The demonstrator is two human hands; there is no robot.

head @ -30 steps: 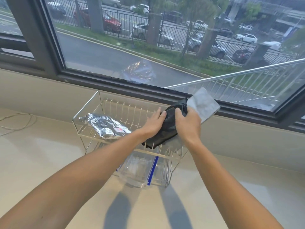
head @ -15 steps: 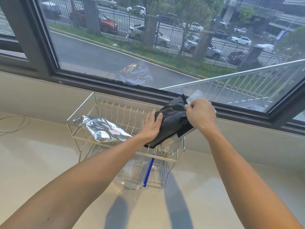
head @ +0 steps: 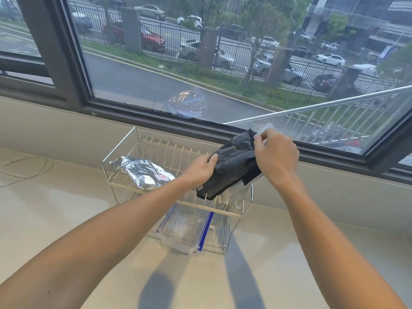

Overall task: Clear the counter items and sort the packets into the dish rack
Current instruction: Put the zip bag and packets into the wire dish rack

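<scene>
The black packet (head: 231,166), long axis running from 7 to 1 o'clock over the dish rack (head: 124,150), is steadied by the left hand (head: 200,169) at its 9 o'clock side and pinched at its top by the right hand (head: 276,152).

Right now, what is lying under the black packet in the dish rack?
Under the black packet a pale translucent packet shows at its lower right edge, over the dish rack wires. Most of that pale packet is covered, so its contents cannot be seen.

A matte black packet (head: 231,168) lies under the fingertips (head: 213,157); a crinkled silver foil packet (head: 145,172) sits left of them, and a clear tray (head: 185,233) with blue strips below.
</scene>
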